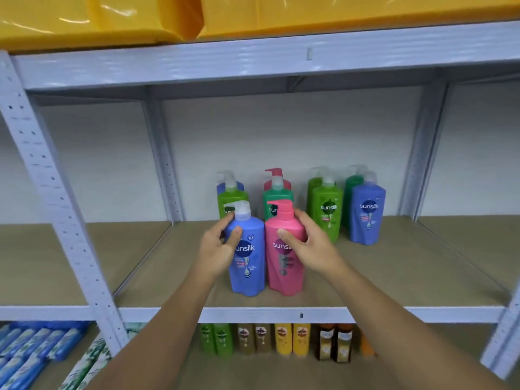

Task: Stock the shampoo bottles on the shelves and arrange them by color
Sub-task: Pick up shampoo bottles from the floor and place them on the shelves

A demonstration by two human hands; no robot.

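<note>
On a tan shelf board (157,266) in a pale metal rack (56,198), the left hand (222,244) grips a blue bottle (249,271) and the right hand (308,244) grips a pink bottle (285,273), upright side by side near the front edge. Open board lies left; more bottles (327,212) stand behind.

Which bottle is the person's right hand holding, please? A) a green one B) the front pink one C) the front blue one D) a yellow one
B: the right hand grips the pink bottle, thumb across its front, while the left hand grips the blue bottle beside it.
</note>
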